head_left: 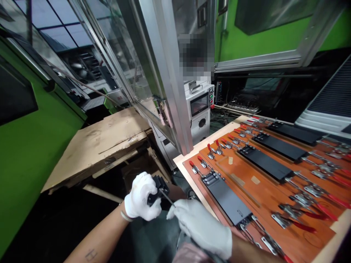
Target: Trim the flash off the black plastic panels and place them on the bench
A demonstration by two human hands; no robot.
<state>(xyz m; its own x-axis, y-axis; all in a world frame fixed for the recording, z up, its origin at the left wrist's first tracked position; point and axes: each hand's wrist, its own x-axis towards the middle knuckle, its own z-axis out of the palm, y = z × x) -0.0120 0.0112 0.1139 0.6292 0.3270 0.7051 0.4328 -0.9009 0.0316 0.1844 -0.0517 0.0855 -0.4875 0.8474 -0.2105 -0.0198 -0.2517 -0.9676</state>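
Observation:
Both of my hands wear white gloves and meet low in the middle of the head view. My left hand [142,197] is closed around a small black ribbed part [161,184]. In my right hand [201,223] is a thin metal rod-like tool [166,197], its far end touching or just in front of the black part. The tool's other end is hidden by the glove. Right of my hands, a long dark rectangular plate [229,199] lies on an orange board [197,175], held at its ends by clamps.
Several more dark plates [264,162] and red-handled toggle clamps [304,201] fill the board. A metal-framed door [175,73] stands ahead. A cardboard-topped table [109,128] and a green machine [41,138] are on the left. Behind the door is a white cabinet with a screen [199,104].

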